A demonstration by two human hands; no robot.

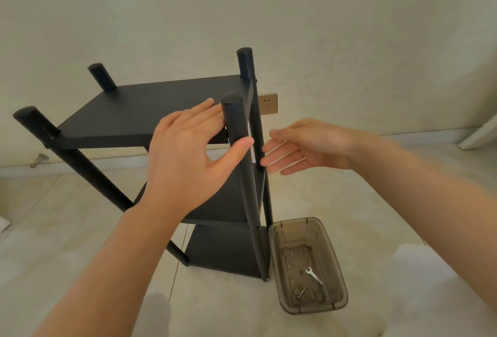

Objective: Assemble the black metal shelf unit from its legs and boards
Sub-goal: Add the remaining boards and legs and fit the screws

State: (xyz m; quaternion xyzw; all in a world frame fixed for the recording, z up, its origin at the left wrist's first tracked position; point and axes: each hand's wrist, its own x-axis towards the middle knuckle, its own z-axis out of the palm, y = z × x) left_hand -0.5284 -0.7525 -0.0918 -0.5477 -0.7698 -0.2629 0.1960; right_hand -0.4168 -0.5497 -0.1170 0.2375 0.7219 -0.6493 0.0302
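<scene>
Shelf unit [150, 111] upright on floor, three boards in place. Near leg [238, 127] runs vertical. Our left hand [188, 154] just left of it, fingers [199, 111] straight, wide, holding nothing, thumb crossing leg. Our right hand [304, 146] just right, open, empty. Left hand nearer.

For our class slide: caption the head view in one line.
Open left hand and open right hand either side of a shelf leg; wrench in the bin.
</scene>
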